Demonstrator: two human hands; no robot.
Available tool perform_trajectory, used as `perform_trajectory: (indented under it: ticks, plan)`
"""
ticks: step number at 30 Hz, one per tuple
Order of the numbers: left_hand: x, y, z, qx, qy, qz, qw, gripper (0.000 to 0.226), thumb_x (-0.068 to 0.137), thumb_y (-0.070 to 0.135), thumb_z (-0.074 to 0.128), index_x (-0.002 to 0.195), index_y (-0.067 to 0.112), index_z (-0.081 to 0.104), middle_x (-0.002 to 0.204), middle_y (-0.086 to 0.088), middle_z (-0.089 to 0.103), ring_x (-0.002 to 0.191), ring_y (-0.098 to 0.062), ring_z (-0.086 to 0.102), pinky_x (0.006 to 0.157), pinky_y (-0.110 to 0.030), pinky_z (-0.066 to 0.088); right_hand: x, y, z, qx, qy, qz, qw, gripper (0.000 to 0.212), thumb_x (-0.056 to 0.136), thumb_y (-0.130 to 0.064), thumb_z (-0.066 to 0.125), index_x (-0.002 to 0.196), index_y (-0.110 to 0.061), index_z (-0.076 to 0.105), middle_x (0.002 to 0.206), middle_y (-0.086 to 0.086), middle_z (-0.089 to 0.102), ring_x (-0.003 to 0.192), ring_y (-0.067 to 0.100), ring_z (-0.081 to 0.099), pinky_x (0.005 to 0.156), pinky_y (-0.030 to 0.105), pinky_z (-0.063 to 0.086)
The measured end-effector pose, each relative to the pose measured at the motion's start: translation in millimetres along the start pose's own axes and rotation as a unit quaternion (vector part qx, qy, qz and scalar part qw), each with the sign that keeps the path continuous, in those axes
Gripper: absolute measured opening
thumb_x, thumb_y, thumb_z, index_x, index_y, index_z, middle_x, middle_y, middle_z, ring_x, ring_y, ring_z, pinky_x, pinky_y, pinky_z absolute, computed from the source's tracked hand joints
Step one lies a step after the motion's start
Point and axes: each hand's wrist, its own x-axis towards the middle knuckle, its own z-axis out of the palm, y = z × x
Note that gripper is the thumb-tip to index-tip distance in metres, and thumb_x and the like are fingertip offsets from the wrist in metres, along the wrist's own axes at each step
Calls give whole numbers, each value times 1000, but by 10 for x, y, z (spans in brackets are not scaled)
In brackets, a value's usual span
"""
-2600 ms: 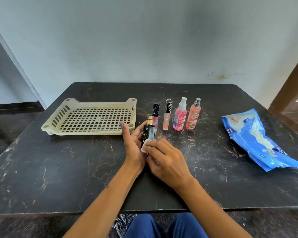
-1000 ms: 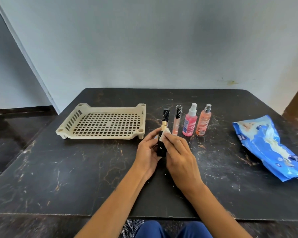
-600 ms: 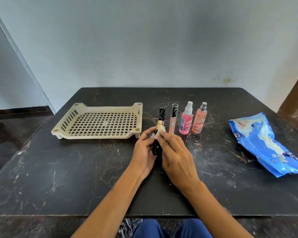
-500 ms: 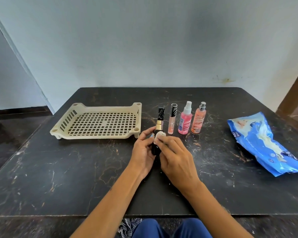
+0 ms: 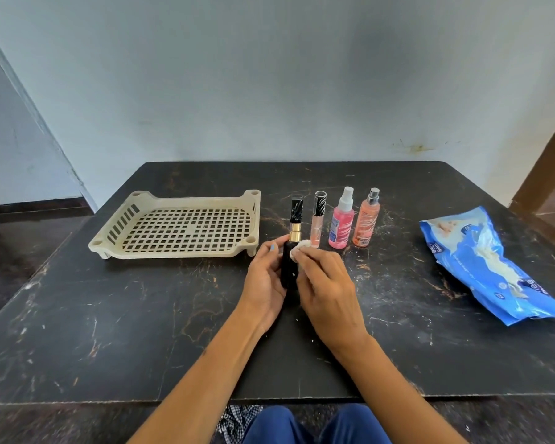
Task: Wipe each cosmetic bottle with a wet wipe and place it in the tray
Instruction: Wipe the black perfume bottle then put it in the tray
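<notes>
Head view shows the left hand (image 5: 265,283) curled round a black bottle (image 5: 289,270), thumb and fingers gripping its dark glossy body from the left side. The right hand (image 5: 329,290) pinches a small white wet wipe (image 5: 299,253) against the bottle's upper right shoulder, fingers bent over the crumpled wad. The bottle stands upright between the two hands, long axis vertical, its gold collar and neck pointing up and away from the person (whether its base touches the tabletop (image 5: 141,331) cannot be told). Just beyond the hands stand four slender containers in a row: a black-capped tube (image 5: 296,210), a clear lip-gloss tube (image 5: 318,224), a pink spray bottle (image 5: 342,226) and an orange spray bottle (image 5: 366,224). Beyond the left hand and to its left sits a cream plastic tray (image 5: 116,241) with a perforated grid floor. Well to the right of the right hand lies a crinkled blue wipes packet (image 5: 481,267) on the scuffed, dark marbled surface.
</notes>
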Motion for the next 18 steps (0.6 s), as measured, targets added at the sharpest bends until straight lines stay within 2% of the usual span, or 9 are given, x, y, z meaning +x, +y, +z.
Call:
perform_trajectory:
  ticks: [2, 5, 7, 9, 11, 14, 18]
  plan:
    - [-4, 8, -6, -2, 5, -6, 1000, 29, 99, 17, 33, 111, 9, 59, 91, -12, 66, 80, -16, 63, 74, -26, 53, -6, -46, -35, 24, -32, -35, 999, 29, 87, 0, 49, 108, 6, 68, 108, 14, 66, 96, 27, 61, 90, 27, 49]
    - [-17, 30, -13, 5, 6, -18, 1000, 26, 97, 9, 36, 109, 12, 59, 84, -9, 65, 67, -15, 62, 64, -24, 54, -35, -87, -81, 46, -60, -75, 994, 30, 85, 0, 47, 103, 3, 70, 102, 10, 69, 91, 25, 61, 88, 28, 51]
    - [-21, 37, -1, 4, 8, -24, 1000, 28, 94, 2, 38, 107, 13, 59, 81, -8, 63, 63, -13, 62, 60, -21, 54, -45, -67, -70, 34, -47, -73, 996, 25, 86, -1, 51, 100, 2, 71, 99, 9, 69, 90, 24, 63, 87, 27, 52]
    - [-20, 38, 7, 1, 10, -21, 1000, 30, 90, -4, 40, 107, 13, 58, 82, -9, 61, 69, -14, 60, 64, -20, 52, -39, -46, -36, 8, -33, -58, 998, 22, 89, -5, 54, 100, 2, 72, 102, 11, 69, 93, 23, 62, 87, 26, 51]
    - [-20, 44, 13, -3, 13, -18, 1000, 31, 90, -5, 39, 108, 13, 58, 84, -10, 61, 73, -15, 59, 67, -20, 52, -28, -36, -12, -11, -27, -53, 998, 22, 91, -7, 55, 100, 2, 73, 104, 11, 69, 93, 22, 62, 87, 26, 51]
    - [-21, 56, 14, -20, 16, -22, 999, 30, 92, -3, 37, 105, 13, 59, 88, -11, 62, 72, -18, 59, 63, -22, 53, -46, -39, -20, 1, -38, -78, 996, 18, 87, -5, 58, 94, -1, 74, 98, 7, 70, 85, 22, 63, 88, 23, 50]
    - [-14, 47, 23, -29, 19, -19, 999, 29, 93, -3, 36, 103, 12, 59, 88, -11, 64, 69, -16, 64, 62, -21, 54, -52, -12, -13, -11, -16, -47, 999, 21, 86, -5, 54, 91, -1, 74, 94, 8, 69, 84, 20, 60, 79, 26, 52]
